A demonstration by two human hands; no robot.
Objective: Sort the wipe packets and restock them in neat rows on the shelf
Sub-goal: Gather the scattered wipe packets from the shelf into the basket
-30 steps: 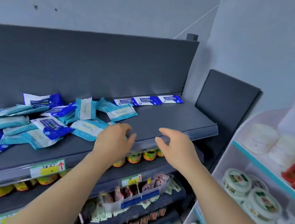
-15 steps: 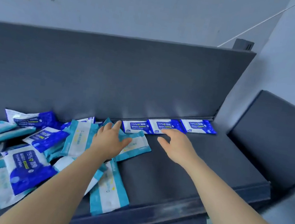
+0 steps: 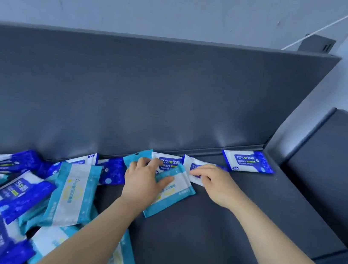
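Sorting is the step in hand: my left hand (image 3: 143, 182) grips a teal packet (image 3: 173, 195) lying across the back row, while my right hand (image 3: 217, 183) pinches a blue packet (image 3: 196, 168) in that row, against the back panel (image 3: 173, 98). Next, I judge, the teal one must lift clear so the blue one can be squared toward the end packet (image 3: 248, 163). A jumbled pile (image 3: 26, 191) crowds the shelf (image 3: 222, 228) on the left.

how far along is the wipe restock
Early. Done: one dark blue end packet lies flat by the back panel at the right. In hand: the right hand pinches a second blue packet beside it; the left hand holds a teal packet. Left: the mixed pile at the left is unsorted.
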